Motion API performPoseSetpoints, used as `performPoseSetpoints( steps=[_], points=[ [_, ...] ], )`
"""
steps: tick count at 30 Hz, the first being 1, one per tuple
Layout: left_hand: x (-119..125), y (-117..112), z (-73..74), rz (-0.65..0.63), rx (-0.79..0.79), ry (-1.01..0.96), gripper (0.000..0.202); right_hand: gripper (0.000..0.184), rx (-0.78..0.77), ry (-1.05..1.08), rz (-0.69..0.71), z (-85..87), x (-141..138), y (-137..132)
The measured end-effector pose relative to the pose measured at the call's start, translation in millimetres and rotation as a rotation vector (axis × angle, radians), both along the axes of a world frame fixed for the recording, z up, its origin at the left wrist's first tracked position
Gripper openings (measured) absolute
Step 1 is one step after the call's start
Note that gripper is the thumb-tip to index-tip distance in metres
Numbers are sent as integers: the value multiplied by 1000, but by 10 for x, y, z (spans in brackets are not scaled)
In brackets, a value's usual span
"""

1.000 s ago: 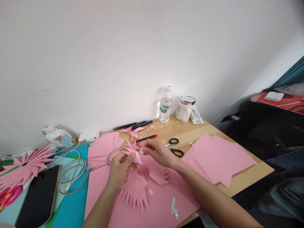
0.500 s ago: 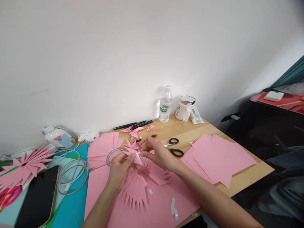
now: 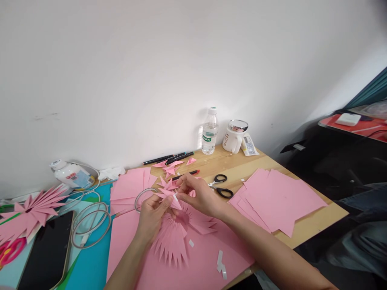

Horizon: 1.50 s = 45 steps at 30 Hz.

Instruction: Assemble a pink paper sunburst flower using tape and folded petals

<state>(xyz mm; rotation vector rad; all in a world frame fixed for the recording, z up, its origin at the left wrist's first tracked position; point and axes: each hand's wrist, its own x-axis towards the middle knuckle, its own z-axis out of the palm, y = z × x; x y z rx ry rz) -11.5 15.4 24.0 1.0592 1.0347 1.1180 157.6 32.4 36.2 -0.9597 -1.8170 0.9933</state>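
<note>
Between the thumb and fingers of my left hand (image 3: 152,215) is a small pointed pink paper star (image 3: 167,194). My right hand (image 3: 202,196) pinches at a small white strip, apparently tape (image 3: 175,197), lying on that star's surface. Below both hands a pleated pink paper fan (image 3: 172,243) with pointed ends rests on a large pink sheet (image 3: 199,270). White scraps (image 3: 221,264) lie to its right. Just behind my fingers are more folded pink points, partly hidden. Black-handled scissors (image 3: 222,186) and a black pen with a red end (image 3: 187,174) are beyond my right hand.
Cut pink sheets (image 3: 278,197) lie stacked on the right. A water bottle (image 3: 210,133) and a white mug (image 3: 234,137) stand by the wall. At left are a phone (image 3: 46,249), a coiled cable (image 3: 90,225), a white bottle (image 3: 72,174) and another pink fan (image 3: 32,209).
Both hands keep nearly the same hold on the paper star and the white strip. The whole view has shifted very slightly.
</note>
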Motion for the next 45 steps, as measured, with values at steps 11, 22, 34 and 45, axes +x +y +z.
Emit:
performPoseSetpoints(
  steps=[11, 22, 34, 45],
  points=[
    [-16, 16, -5, 39, 83, 20, 22, 12, -9, 106, -134, -19, -127, -44],
    [13, -23, 36, 80, 107, -43, 22, 12, 197, 210, -212, 11, -204, -109],
    [2, -4, 17, 91, 111, -5, 23, 13, 266, 2, -93, 25, -150, -84],
    [62, -37, 96, 55, 44, -190, 22, 19, 148, 13, -128, -91, -175, -54]
  ],
)
